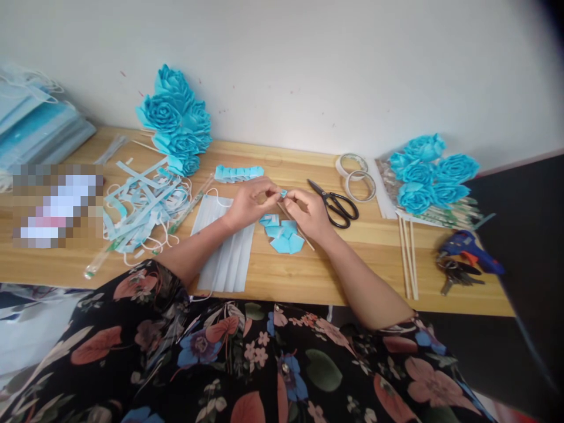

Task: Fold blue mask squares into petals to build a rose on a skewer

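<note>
Head view: my left fingers (268, 204) and right fingers (296, 197) pinch a scrap (284, 192) at a stick's end; petals (287, 242) lie just this side of them, scissors (325, 195) to their right.

A bunch of keys (456, 277) lies at the table's right end, right against a blue glue gun (462, 245) with an orange trigger. Black-handled scissors (325, 193) lie open beside two rolls of tape (339, 169), one resting partly over the other. On the left, trimmed strips and ear loops (147, 197) form a tangled heap. Near them sits a pixelated, unreadable rectangular object (61, 208), below a stack of blue face masks (42, 126) by the pale wall (291, 70).
</note>
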Action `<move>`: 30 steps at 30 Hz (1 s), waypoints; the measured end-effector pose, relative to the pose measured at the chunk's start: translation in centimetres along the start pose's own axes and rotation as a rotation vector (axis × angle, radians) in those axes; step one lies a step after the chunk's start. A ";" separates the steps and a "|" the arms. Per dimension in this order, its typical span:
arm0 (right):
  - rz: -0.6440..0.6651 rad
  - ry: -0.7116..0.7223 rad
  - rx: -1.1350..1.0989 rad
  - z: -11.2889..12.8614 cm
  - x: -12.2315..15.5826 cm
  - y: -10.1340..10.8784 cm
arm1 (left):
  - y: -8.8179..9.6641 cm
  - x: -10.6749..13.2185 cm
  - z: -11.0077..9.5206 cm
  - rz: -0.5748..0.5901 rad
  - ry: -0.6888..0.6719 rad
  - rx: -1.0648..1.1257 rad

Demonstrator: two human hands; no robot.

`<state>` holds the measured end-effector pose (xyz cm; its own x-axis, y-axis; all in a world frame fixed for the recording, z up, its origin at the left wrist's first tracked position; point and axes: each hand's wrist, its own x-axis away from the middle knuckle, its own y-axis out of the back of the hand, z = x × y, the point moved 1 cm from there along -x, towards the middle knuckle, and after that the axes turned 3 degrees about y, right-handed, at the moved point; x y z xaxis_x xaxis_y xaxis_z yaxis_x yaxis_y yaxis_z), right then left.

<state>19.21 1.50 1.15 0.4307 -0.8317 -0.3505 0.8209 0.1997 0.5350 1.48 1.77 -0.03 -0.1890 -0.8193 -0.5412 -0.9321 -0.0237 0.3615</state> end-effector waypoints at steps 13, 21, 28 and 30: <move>-0.132 0.031 -0.075 -0.3 0.0 0.3 | 0.2 0.0 0.0 0.059 0.200 0.190; -0.097 0.061 0.012 0.0 0.2 -0.1 | 0.1 0.0 -0.3 0.129 0.183 0.160; -0.083 0.085 0.063 -0.3 0.1 -0.2 | -0.2 0.2 0.3 0.155 0.173 0.110; -0.087 0.089 0.058 -0.4 0.1 -0.3 | -0.2 0.3 0.4 0.173 0.169 0.120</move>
<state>19.20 1.59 0.66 0.3920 -0.7950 -0.4628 0.8349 0.0962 0.5419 1.46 1.81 -0.56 -0.3037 -0.8896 -0.3412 -0.9222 0.1845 0.3398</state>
